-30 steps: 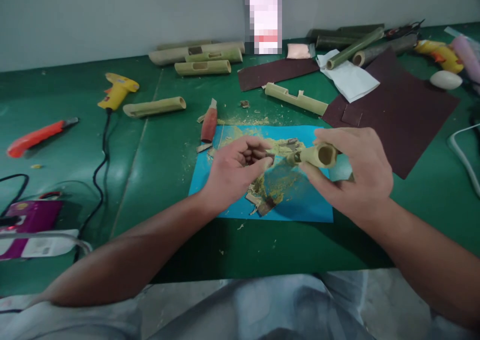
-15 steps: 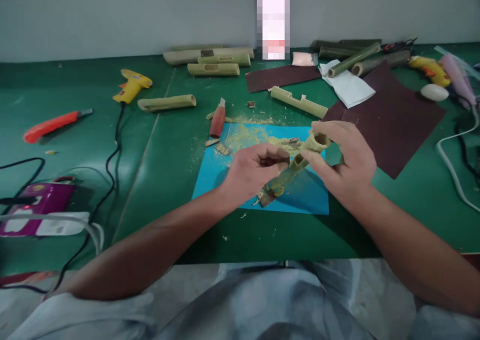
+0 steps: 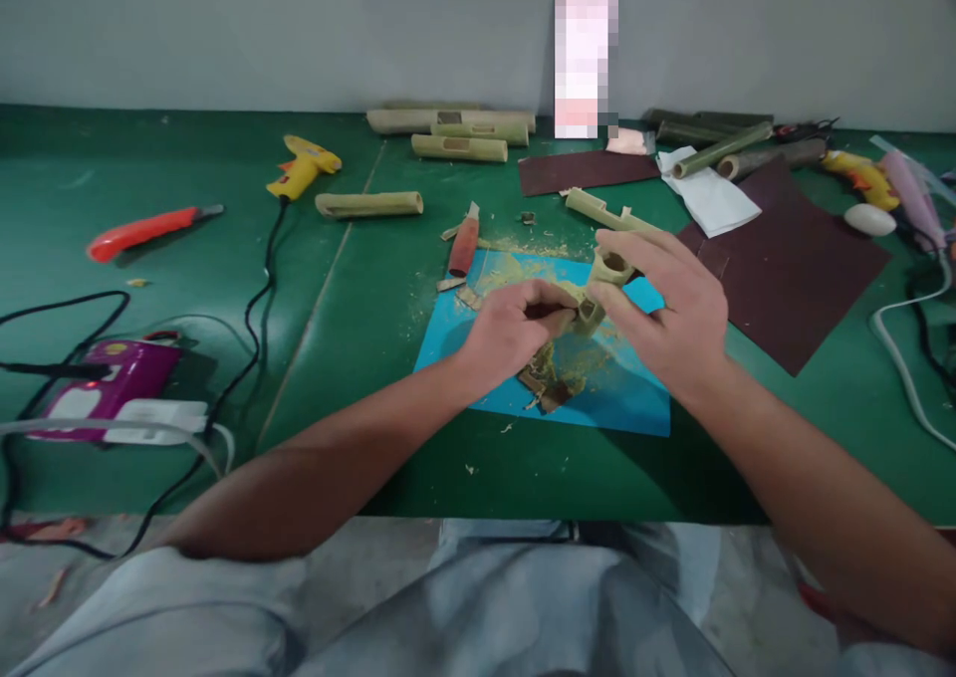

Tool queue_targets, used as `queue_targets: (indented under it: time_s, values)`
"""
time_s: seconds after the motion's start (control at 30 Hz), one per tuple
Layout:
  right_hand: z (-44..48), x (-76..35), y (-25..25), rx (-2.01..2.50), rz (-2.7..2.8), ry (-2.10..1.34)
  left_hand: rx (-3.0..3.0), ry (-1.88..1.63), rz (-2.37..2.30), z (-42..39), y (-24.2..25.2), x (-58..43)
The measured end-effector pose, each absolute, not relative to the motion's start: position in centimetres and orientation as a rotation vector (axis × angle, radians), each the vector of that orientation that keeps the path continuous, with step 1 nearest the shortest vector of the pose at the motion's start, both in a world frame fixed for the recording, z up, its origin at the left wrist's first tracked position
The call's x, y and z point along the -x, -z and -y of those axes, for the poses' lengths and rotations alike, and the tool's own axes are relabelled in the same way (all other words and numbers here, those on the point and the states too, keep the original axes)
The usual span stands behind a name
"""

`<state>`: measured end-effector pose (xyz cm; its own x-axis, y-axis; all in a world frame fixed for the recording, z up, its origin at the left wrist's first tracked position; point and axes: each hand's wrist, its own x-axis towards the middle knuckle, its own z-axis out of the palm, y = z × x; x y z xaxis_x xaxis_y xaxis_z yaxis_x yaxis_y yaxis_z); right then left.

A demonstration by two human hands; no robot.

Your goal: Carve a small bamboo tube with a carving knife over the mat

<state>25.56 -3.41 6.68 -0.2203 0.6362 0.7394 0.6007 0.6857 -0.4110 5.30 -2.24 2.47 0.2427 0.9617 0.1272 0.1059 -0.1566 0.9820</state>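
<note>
The left forearm (image 3: pixel 336 448) runs from lower left toward centre, the left hand (image 3: pixel 508 329) pinching with curled fingers (image 3: pixel 549 295). The right forearm (image 3: pixel 807 458) slants in from lower right, the right hand (image 3: pixel 676 309) arched in a thumb-and-finger grip.

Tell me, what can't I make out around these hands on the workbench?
- Head view: what the left grip pinches, if anything; its curled fingers cover it.
- Head view: part of the bamboo tube, behind the right grip.
- Head view: what the bright panel shows; blurred into blocks.
- Head view: the green table's sides, cut off by the left and right edges.
</note>
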Motion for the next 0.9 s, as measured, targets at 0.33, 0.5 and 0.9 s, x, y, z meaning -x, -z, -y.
queue_targets:
  time_s: [0.33,0.5,0.9]
  values:
    - [3.4,-25.9,-5.1,1.033,1.836,-0.090,-1.606,-1.042,-1.003,1.9,-2.2,-5.1]
    - [2.8,-26.4,-5.9,0.985,1.957,-0.154,-1.609,-1.105,-0.969,2.0,-2.2,-5.0]
    - [3.0,-26.2,-5.7,0.953,1.996,-0.129,-1.536,-1.032,-0.964,2.1,-2.3,-4.8]
